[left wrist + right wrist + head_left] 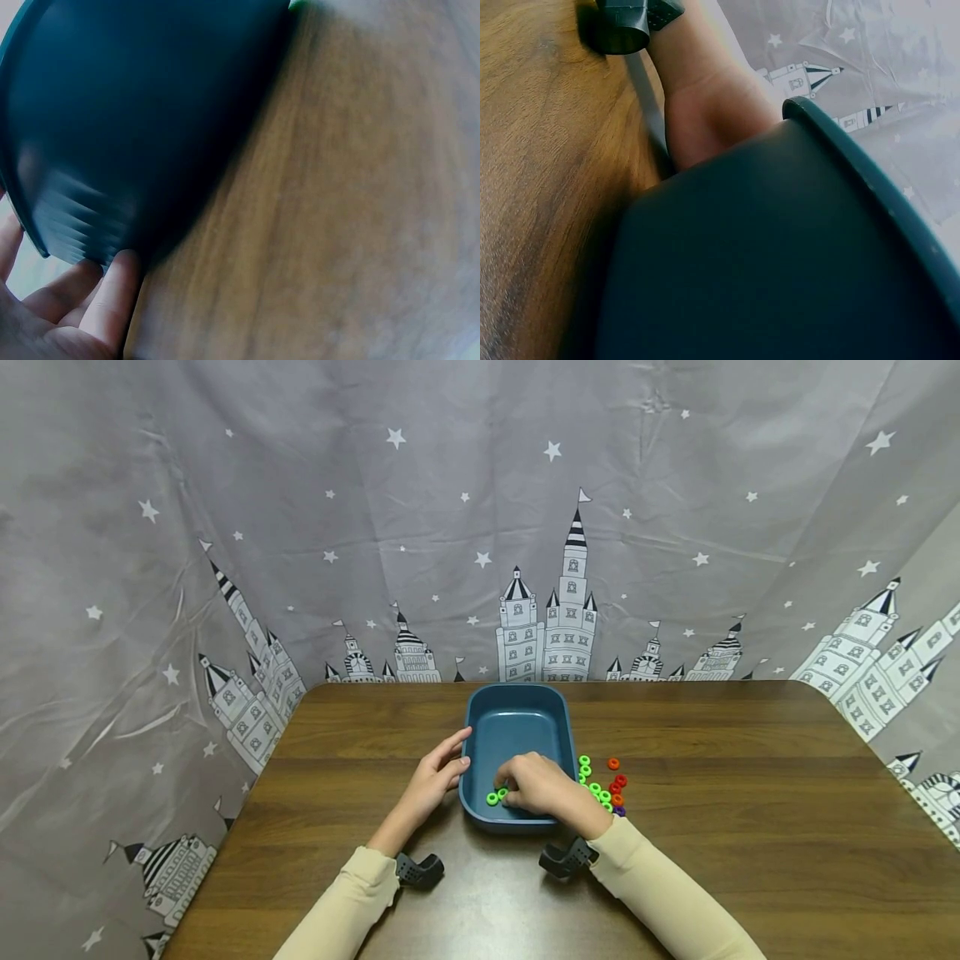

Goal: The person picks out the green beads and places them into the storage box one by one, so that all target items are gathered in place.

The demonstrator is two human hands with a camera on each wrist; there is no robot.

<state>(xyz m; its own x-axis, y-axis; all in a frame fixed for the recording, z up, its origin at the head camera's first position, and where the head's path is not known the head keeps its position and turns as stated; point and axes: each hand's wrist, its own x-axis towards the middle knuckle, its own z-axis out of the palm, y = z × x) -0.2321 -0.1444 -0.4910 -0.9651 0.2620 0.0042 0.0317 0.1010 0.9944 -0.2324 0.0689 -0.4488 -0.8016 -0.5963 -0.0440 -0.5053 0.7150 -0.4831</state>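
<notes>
A blue plastic bin [517, 697] stands on the wooden table. My left hand [438, 768] rests against its left side, fingers extended along the wall. In the left wrist view, the left hand's fingers [112, 300] touch the bin's outer wall [135, 112] low down. My right hand [534, 785] reaches down inside the bin near its front, fingers bent. Beside its thumb and fingertips are small green rings [492, 798]. The bin wall [765, 247] hides those fingers in the right wrist view; I cannot tell whether they pinch a ring.
Just right of the bin lie several green rings [595, 788], with red rings [621, 781], an orange ring [613, 763] and a purple ring [618, 811] near them. Wooden tabletop [750, 777] spreads to both sides. A grey curtain [450, 527] printed with castles and stars hangs behind.
</notes>
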